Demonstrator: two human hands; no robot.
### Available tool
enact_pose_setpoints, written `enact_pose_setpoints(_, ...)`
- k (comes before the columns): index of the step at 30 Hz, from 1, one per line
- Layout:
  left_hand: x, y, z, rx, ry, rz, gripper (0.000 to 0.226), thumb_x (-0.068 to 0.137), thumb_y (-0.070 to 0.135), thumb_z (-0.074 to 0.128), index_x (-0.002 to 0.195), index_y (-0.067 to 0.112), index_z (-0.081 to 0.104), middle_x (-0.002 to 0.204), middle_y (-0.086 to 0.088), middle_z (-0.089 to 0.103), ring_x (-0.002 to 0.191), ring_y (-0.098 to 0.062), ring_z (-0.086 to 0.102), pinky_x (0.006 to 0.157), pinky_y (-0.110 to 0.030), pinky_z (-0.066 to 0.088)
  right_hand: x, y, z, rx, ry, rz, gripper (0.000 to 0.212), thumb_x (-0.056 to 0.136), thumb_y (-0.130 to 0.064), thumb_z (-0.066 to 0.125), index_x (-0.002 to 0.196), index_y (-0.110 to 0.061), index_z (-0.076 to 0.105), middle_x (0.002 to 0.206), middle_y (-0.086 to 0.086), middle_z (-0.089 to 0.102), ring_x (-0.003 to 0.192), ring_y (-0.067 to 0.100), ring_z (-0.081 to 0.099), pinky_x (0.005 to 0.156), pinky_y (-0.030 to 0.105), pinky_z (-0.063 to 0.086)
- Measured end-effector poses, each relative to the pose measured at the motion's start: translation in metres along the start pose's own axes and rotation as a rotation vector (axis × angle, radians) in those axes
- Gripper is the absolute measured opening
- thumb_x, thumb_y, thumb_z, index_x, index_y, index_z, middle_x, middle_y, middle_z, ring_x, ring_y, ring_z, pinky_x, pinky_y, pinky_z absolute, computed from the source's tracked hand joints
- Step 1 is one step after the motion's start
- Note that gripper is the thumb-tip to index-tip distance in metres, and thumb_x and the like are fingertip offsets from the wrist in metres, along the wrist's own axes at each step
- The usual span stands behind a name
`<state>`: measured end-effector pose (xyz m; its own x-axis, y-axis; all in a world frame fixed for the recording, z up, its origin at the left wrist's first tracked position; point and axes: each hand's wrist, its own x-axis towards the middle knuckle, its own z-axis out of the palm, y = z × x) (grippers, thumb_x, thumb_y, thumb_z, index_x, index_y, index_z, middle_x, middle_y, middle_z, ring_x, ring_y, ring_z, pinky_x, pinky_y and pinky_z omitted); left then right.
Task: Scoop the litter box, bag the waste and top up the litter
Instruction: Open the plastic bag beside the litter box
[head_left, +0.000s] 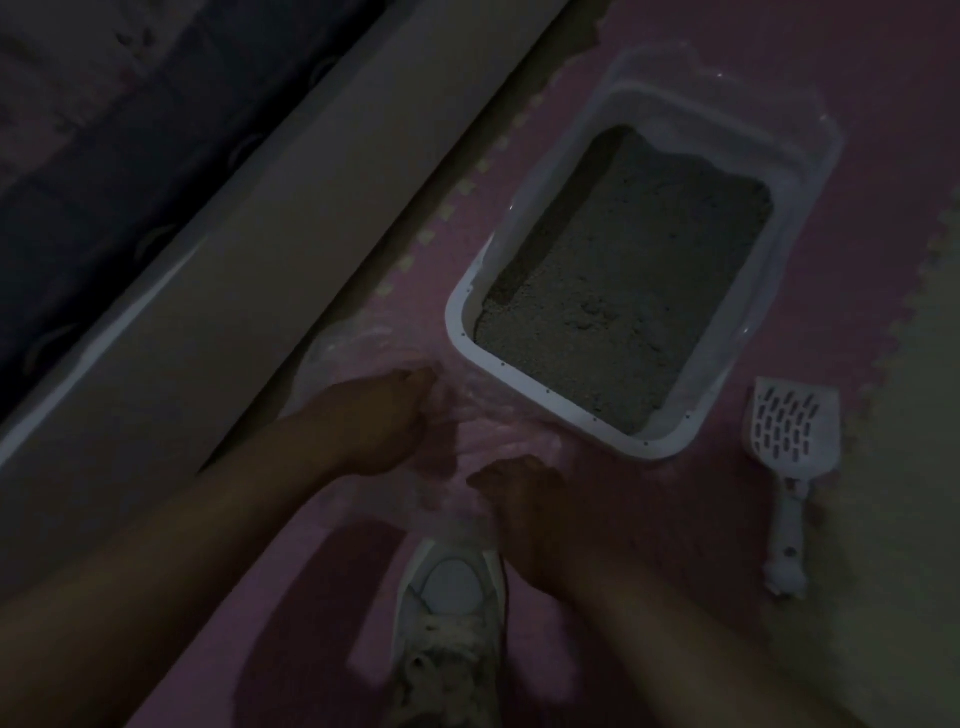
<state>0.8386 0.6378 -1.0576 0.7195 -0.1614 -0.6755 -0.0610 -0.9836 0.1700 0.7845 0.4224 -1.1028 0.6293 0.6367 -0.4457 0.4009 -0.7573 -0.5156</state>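
Note:
A white litter box (530, 387) full of grey litter (623, 291) stands on the pink foam floor mat. A clear plastic bag (467, 431) lies crumpled on the mat just left of the box's near corner. My left hand (384, 421) grips the bag's far edge with curled fingers. My right hand (524, 499) grips its near edge, so the two hands hold the bag between them. A white slotted scoop (792, 441) lies flat on the mat to the right of the box, handle toward me. The scene is dim.
A long pale board or bed edge (249, 249) runs diagonally along the left. My white sneaker (449, 613) stands on the mat just below the bag. A lighter mat tile (909, 415) joins the pink one at the right.

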Motion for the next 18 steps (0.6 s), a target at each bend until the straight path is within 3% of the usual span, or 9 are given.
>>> enact_pose_setpoints(2,0.006,0.001,-0.001,0.023,-0.034,0.001,0.066,0.105,0.033,0.041,0.160,0.017,0.009,0.161,-0.009,0.033,0.141,-0.027,0.042,0.110,-0.037,0.039,-0.010,-0.004,-0.005,0.042,0.176,0.038,0.047,0.091,-0.023,0.043,0.134,-0.019,0.061,0.132,0.006,0.063,0.120,0.028,0.057,0.102,0.042,0.046)
enact_pose_setpoints(6,0.010,0.000,-0.003,-0.009,-0.094,-0.008,0.068,0.103,0.033,0.046,0.159,0.011,0.015,0.160,-0.010,0.036,0.139,-0.025,0.044,0.107,-0.028,0.037,-0.052,0.008,-0.024,0.242,0.535,0.265,0.028,0.093,-0.034,0.048,0.109,-0.026,0.069,0.102,-0.007,0.066,0.092,0.008,0.060,0.082,0.026,0.051)
enact_pose_setpoints(8,0.010,-0.003,-0.005,-0.017,-0.103,-0.008,0.068,0.104,0.034,0.046,0.160,0.012,0.014,0.161,-0.008,0.035,0.142,-0.023,0.042,0.110,-0.027,0.034,-0.075,0.031,-0.029,0.259,0.673,0.391,0.017,0.086,-0.031,0.054,0.087,-0.021,0.068,0.082,-0.005,0.061,0.076,0.012,0.058,0.065,0.024,0.044)
enact_pose_setpoints(10,0.008,-0.004,-0.006,-0.008,-0.135,-0.010,0.068,0.105,0.033,0.043,0.161,0.016,0.009,0.166,-0.004,0.024,0.149,-0.019,0.031,0.115,-0.024,0.025,-0.097,0.062,-0.033,0.233,0.792,0.611,0.003,0.083,-0.015,0.066,0.079,-0.014,0.065,0.074,-0.001,0.057,0.069,0.020,0.055,0.060,0.030,0.039)
enact_pose_setpoints(14,0.006,0.001,-0.011,0.002,-0.153,-0.002,0.071,0.104,0.040,0.044,0.161,0.020,0.007,0.168,0.000,0.017,0.151,-0.017,0.025,0.119,-0.026,0.022,-0.132,0.121,-0.038,0.259,0.798,1.020,0.016,0.088,-0.023,0.069,0.096,-0.010,0.065,0.094,0.016,0.067,0.086,0.035,0.064,0.070,0.037,0.046)
enact_pose_setpoints(18,0.005,0.012,-0.015,0.012,-0.149,0.050,0.068,0.103,0.041,0.046,0.160,0.022,0.014,0.166,0.001,0.022,0.150,-0.017,0.028,0.119,-0.029,0.025,-0.139,0.151,-0.033,0.335,0.698,1.146,0.023,0.082,-0.030,0.074,0.092,-0.014,0.060,0.104,0.020,0.069,0.097,0.037,0.065,0.075,0.038,0.047)
